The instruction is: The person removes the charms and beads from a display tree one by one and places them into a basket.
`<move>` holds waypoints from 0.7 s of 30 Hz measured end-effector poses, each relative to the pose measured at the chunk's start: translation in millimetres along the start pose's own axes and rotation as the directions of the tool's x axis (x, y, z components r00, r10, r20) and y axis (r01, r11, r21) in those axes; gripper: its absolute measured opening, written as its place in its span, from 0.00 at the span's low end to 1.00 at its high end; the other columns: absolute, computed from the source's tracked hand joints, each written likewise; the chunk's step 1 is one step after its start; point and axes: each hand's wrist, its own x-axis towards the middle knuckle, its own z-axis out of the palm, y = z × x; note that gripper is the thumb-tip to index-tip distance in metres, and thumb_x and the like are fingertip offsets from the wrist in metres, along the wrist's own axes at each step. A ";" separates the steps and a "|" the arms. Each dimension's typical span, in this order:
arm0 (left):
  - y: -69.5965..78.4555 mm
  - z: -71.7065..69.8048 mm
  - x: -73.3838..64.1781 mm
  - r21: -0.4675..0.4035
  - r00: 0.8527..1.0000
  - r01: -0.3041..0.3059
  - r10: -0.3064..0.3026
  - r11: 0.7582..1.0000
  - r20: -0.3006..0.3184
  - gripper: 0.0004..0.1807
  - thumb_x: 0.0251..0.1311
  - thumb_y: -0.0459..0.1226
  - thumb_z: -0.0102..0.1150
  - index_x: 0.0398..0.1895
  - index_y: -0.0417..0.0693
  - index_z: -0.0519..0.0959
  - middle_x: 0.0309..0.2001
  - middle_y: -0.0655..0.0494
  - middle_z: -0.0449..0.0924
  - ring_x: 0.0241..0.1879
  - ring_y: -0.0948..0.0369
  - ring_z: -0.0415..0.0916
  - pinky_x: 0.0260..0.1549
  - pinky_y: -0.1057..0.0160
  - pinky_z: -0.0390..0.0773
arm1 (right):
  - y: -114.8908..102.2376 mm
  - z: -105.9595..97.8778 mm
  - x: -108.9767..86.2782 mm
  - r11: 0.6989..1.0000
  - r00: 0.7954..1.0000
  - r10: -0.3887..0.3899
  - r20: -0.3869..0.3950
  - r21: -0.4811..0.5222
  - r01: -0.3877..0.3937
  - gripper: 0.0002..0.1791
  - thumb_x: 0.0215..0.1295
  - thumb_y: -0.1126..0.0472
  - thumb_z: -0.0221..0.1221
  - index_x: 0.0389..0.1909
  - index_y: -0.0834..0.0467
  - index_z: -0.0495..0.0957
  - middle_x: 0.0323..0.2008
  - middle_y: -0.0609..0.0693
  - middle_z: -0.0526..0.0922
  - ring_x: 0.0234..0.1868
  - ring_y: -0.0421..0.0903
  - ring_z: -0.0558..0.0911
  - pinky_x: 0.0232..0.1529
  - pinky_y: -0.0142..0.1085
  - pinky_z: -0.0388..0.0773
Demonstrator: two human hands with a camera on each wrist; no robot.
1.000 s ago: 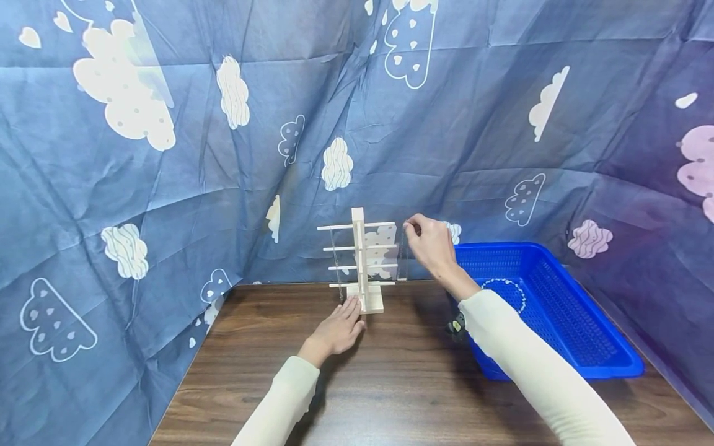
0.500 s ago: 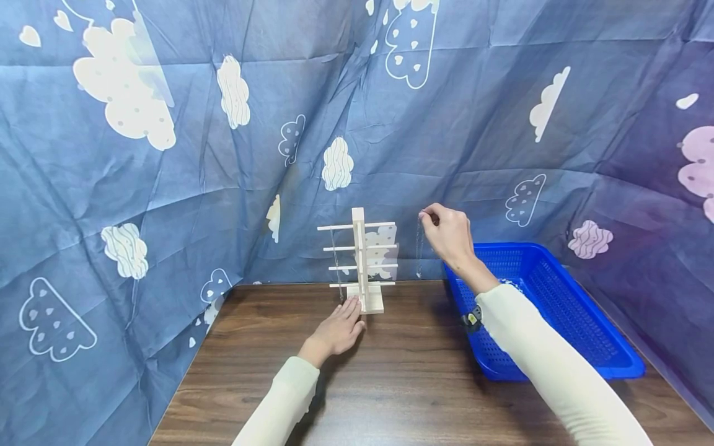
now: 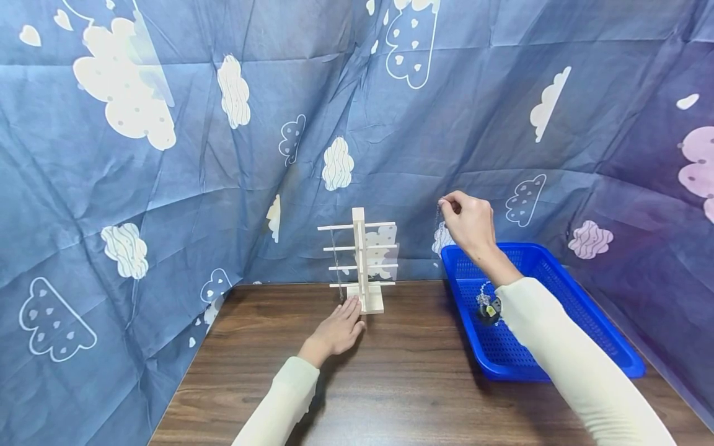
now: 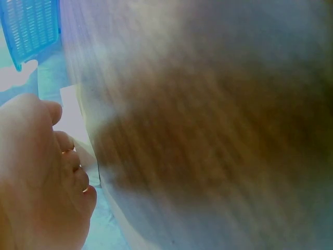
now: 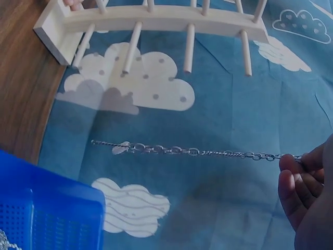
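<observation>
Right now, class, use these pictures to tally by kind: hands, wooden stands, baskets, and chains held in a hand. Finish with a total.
Hands: 2 (left hand, right hand)
Wooden stand: 1
Blue basket: 1
Silver chain held by the right hand: 1
Total: 5
</observation>
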 end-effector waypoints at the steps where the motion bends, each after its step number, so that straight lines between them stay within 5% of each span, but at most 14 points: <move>1: -0.3 0.3 0.4 -0.002 1.000 0.000 0.000 1.000 0.000 0.34 0.86 0.46 0.33 0.85 0.35 0.54 0.87 0.41 0.48 0.87 0.47 0.47 0.85 0.48 0.54 | 0.6 -2.4 1.0 1.000 1.000 0.000 -0.005 -0.003 0.000 0.09 0.73 0.62 0.63 0.38 0.63 0.89 0.26 0.58 0.88 0.27 0.56 0.85 0.34 0.49 0.78; 21: -6.6 6.5 5.0 0.004 1.000 0.009 -0.010 1.000 0.024 0.35 0.86 0.48 0.29 0.86 0.37 0.51 0.88 0.44 0.45 0.88 0.50 0.42 0.86 0.50 0.51 | 18.0 -33.5 8.4 0.998 0.999 0.022 -0.025 -0.050 -0.024 0.09 0.73 0.63 0.64 0.39 0.63 0.90 0.27 0.60 0.90 0.26 0.49 0.81 0.33 0.37 0.72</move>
